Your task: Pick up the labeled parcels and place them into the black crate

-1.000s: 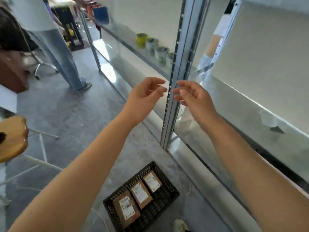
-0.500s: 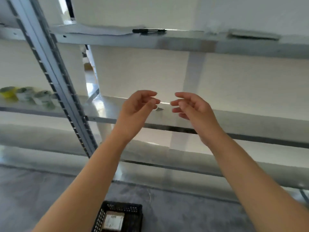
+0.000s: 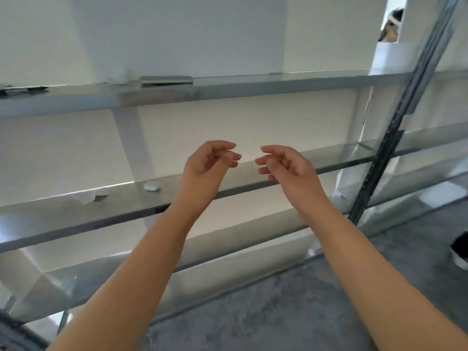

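Labeled parcels: none in view, nor the black crate; location cannot be told. Your left hand (image 3: 210,163) and right hand (image 3: 286,165) hang loosely curled, empty, before the metal shelf (image 3: 114,202). Handling, presumed: light, stiff enough; take opposite edges, sparing the label.

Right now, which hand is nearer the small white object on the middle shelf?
Left. The left hand is up and to the right of the white object, not touching it; the right hand is farther right, beyond the left.
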{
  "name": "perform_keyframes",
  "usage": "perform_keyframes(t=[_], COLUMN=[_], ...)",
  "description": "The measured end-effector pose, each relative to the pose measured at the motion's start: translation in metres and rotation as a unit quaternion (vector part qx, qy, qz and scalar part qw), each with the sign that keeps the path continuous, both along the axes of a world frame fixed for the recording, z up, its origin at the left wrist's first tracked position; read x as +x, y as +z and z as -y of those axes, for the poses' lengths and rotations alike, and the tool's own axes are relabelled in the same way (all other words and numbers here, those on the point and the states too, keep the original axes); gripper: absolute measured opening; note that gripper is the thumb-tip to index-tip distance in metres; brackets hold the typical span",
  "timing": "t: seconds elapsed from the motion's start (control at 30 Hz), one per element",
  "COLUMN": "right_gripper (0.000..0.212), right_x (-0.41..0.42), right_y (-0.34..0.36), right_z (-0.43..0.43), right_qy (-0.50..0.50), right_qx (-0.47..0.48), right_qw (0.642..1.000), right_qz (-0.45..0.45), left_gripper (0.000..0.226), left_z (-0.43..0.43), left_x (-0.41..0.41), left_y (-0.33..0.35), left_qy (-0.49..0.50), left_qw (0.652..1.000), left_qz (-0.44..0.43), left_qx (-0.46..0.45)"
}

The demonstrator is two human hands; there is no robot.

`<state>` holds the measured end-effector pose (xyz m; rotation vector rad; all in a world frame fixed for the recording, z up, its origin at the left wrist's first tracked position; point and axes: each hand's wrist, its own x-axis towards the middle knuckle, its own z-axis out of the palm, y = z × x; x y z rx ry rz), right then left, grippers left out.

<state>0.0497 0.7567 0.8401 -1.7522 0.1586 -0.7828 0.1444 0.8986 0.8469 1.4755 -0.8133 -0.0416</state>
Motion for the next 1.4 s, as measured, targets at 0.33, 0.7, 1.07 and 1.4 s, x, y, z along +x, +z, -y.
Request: perform_keyframes(t=[0.33, 0.7, 1.07, 1.4], right_gripper=[0.023, 0.025, 0.027, 0.015], right_x=[-0.151, -0.22, -0.227, -0.269], right_y=[0.005, -0.018, -0.039, -0.092], right_z=[0.144, 0.266, 0.36, 0.427], right_qy=[-0.133, -0.309, -0.452, -0.546], right_qx=[0.003, 0.033, 0.019, 0.159], right_qw=[0.991, 0.95, 0.892, 0.822], right_qz=[0.022, 0.021, -0.015, -0.002], left_gripper=[0.024, 0.019, 0.02, 0.017], left_z=[0.166, 0.334, 0.485, 0.59], left_x=[-0.118, -0.159, -0.152, -0.189], left_y=[0.005, -0.002, -0.041, -0.096], left_qy=[-0.107, -0.265, -0.421, -0.537], left_qw=[0.994, 0.964, 0.906, 0.836], left_qz=[-0.015, -0.011, 0.028, -0.023], left_qx=[-0.012, 0.011, 0.036, 0.11])
